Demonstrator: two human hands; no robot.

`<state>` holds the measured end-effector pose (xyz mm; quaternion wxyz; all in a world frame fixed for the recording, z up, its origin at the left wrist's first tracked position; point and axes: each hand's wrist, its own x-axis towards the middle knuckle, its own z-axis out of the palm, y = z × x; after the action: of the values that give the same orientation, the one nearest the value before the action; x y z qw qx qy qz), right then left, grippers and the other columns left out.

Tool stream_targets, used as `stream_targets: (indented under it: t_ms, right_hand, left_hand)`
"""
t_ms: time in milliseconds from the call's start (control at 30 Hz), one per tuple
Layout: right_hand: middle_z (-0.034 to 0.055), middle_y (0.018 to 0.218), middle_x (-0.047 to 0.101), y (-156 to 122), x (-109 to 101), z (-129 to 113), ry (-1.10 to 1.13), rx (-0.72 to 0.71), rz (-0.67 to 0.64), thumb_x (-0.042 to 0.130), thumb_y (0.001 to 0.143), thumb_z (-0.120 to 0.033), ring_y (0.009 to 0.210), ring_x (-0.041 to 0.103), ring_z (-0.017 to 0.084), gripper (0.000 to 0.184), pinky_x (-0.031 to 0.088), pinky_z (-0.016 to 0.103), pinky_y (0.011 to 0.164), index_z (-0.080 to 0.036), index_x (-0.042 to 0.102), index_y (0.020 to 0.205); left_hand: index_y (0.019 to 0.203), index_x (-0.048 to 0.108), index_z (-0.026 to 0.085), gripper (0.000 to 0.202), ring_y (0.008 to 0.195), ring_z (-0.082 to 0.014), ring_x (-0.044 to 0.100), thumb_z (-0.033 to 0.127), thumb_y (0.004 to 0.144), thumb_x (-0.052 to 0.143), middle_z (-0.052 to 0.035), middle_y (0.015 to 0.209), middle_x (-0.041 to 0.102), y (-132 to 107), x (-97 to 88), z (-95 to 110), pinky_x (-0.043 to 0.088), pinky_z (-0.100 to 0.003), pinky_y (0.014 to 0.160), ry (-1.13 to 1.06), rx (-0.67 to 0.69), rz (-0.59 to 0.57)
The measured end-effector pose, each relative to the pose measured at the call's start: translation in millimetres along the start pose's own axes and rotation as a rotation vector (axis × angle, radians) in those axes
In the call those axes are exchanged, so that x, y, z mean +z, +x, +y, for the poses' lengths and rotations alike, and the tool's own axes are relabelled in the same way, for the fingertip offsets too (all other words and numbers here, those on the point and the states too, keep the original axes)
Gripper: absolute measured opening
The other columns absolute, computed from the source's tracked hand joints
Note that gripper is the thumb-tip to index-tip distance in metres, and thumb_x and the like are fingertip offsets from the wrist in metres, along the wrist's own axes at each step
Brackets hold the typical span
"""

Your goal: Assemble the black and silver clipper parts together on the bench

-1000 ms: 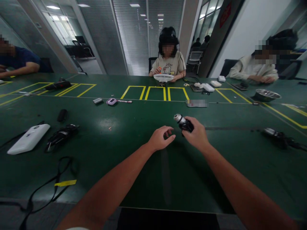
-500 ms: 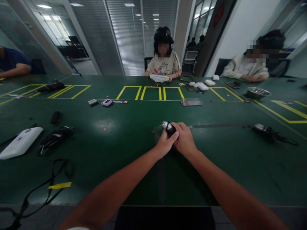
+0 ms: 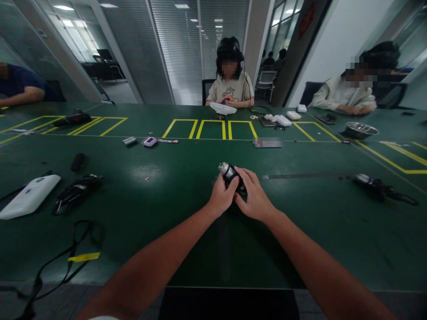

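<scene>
Both my hands are around a bundled black cable with a silver cylindrical end [image 3: 226, 168], above the middle of the green table [image 3: 187, 213]. The silver end points up and to the left, and small prong-like details show at its tip. My left hand [image 3: 223, 195] grips the bundle from the left, thumb across its top. From the right, my right hand [image 3: 255, 195] rests against the dark part with its fingers curved over it. The underside of the bundle is hidden by my hands.
A similar cable bundle [image 3: 376, 187] lies to the right. On the left are a white flat device [image 3: 31, 195], black cables [image 3: 78, 191] and a black strap [image 3: 75, 240]. A metal bowl [image 3: 361, 130] stands far right. Across the table, a person [image 3: 230, 89] sits behind a white dish [image 3: 223, 109].
My hands and the cable bundle have moved slightly left, and more of the silver end shows. My right-hand fingers have loosened and shifted on it. The person opposite has drawn their hands back from the dish.
</scene>
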<state>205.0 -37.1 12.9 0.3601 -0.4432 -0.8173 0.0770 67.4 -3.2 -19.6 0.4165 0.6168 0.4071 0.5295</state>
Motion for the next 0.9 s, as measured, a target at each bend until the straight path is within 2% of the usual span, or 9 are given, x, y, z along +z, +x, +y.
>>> stream_targets:
  t_ms: [100, 233, 333, 500, 700, 900]
  right_hand:
    - [0.0117, 0.143, 0.039, -1, -4, 5, 0.061, -0.012, 0.033, 0.053, 0.084, -0.023, 0.131, 0.037, 0.03, 0.071, 0.037, 0.053, 0.107, -0.025, 0.024, 0.149]
    - [0.0125, 0.14, 0.043, -2, -4, 16, 0.176, 0.029, 0.092, 0.054, 0.088, -0.029, 0.122, 0.047, 0.028, 0.067, 0.044, 0.051, 0.101, -0.025, 0.025, 0.148]
    - [0.012, 0.131, 0.05, -4, -2, 27, 0.245, 0.076, 0.074, 0.056, 0.088, -0.032, 0.112, 0.054, 0.026, 0.067, 0.049, 0.047, 0.094, -0.025, 0.026, 0.148]
    - [0.0104, 0.124, 0.055, -6, -3, 41, 0.273, 0.092, -0.026, 0.06, 0.086, -0.032, 0.107, 0.056, 0.024, 0.06, 0.052, 0.042, 0.088, -0.025, 0.039, 0.141]
    - [0.0086, 0.111, 0.061, -5, -5, 44, 0.236, 0.067, -0.07, 0.062, 0.085, -0.03, 0.099, 0.059, 0.022, 0.041, 0.052, 0.039, 0.085, -0.022, 0.055, 0.124]
    - [0.0091, 0.117, 0.063, -7, -3, 52, 0.251, 0.129, -0.162, 0.063, 0.083, -0.032, 0.103, 0.061, 0.022, 0.043, 0.053, 0.038, 0.085, -0.022, 0.058, 0.124]
  left_hand:
    - [0.113, 0.052, 0.016, 0.034, 0.085, -0.0197, 0.065, 0.04, 0.089, 0.056, -0.0083, 0.097, 0.066, 3, -12.9, 5, 0.053, -0.032, 0.078, 0.204, 0.088, -0.012]
    - [0.12, 0.052, 0.017, 0.043, 0.102, -0.0244, 0.061, 0.033, 0.082, 0.065, -0.0094, 0.11, 0.063, 7, -25.1, 12, 0.049, -0.038, 0.09, 0.546, 0.296, -0.067]
    - [0.124, 0.05, 0.018, 0.048, 0.105, -0.0251, 0.058, 0.032, 0.08, 0.065, -0.0096, 0.113, 0.061, 7, -27.3, 16, 0.048, -0.039, 0.092, 0.71, 0.367, -0.144]
    - [0.126, 0.05, 0.016, 0.054, 0.104, -0.0264, 0.054, 0.028, 0.076, 0.067, -0.0102, 0.112, 0.059, 6, -27.6, 16, 0.047, -0.04, 0.093, 0.903, 0.421, -0.205]
    - [0.124, 0.052, 0.014, 0.052, 0.102, -0.0266, 0.051, 0.029, 0.076, 0.066, -0.01, 0.11, 0.059, 5, -28.4, 11, 0.045, -0.041, 0.091, 1.006, 0.39, -0.274]
    - [0.124, 0.054, 0.016, 0.049, 0.102, -0.0271, 0.05, 0.031, 0.079, 0.064, -0.0092, 0.112, 0.061, 7, -30.4, 7, 0.043, -0.041, 0.089, 1.021, 0.363, -0.348]
